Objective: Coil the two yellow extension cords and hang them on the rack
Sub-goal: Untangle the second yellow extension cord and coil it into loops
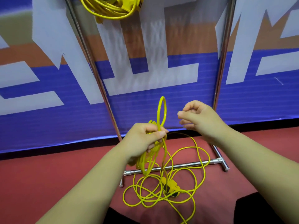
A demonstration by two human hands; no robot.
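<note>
Second cord (146, 160): gathered loops gripped in left hand (144, 136), one loop upright above it, slack tangled on floor below both hands; right hand (199, 117), loosely curled, empty, just beside that loop; first cord (111, 12) hangs coiled on rack (224, 54).

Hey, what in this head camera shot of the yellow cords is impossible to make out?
Head view, hung cord: cut off by the top edge, so how it sits on the rack is unseen.
Head view, coil in the left hand: fingers cover it, loop count unclear.
Head view, loose cord: runs off the bottom edge, end unseen.
</note>
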